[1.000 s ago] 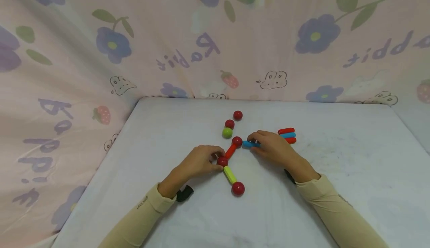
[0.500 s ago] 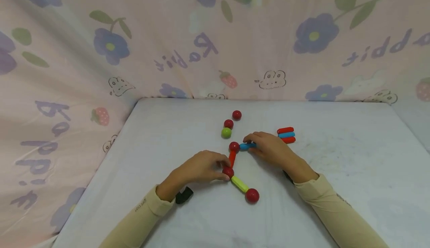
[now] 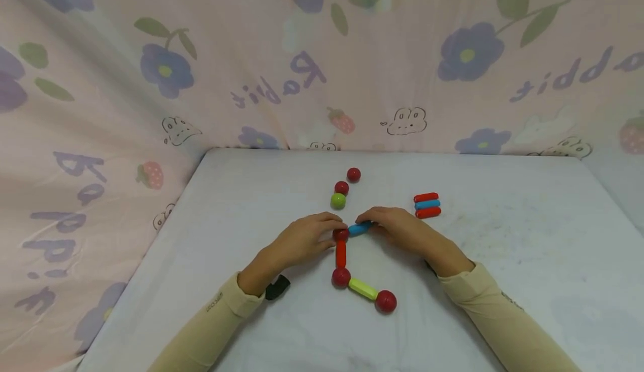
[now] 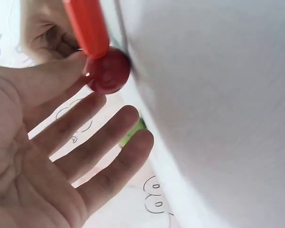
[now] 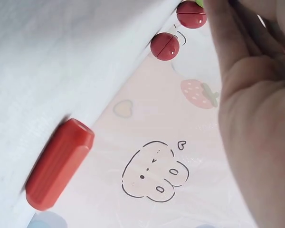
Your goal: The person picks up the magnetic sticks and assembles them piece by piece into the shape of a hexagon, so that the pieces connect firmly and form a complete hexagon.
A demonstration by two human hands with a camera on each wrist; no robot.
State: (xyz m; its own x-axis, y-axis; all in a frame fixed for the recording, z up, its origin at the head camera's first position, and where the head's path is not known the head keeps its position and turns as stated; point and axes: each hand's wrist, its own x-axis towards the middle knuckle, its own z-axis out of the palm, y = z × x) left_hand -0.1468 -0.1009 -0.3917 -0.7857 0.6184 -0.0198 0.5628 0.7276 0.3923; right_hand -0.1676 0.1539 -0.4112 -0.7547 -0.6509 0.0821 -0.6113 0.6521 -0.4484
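My left hand point(image 3: 307, 239) pinches a red ball point(image 4: 109, 71) between thumb and fingers, its other fingers spread in the left wrist view. Opposite it, my right hand point(image 3: 399, 229) grips a blue rod point(image 3: 359, 229) whose left end meets that ball. From the same ball a red rod point(image 3: 341, 254) runs toward the front to a second red ball point(image 3: 341, 277). There a yellow-green rod point(image 3: 363, 289) slants off to another red ball point(image 3: 386, 301). These pieces form one bent chain on the white table.
Behind the hands lie a green ball point(image 3: 338, 201) and two red balls, one nearer point(image 3: 341, 188) and one farther point(image 3: 354, 174). To the right, a blue rod point(image 3: 427, 205) lies between two red rods point(image 3: 427, 212). A patterned curtain point(image 3: 282, 64) hangs behind the table.
The chain has swung round, its yellow-green end moving right and forward. My left hand has shifted from the middle ball to the ball at the blue rod, which now meets it.
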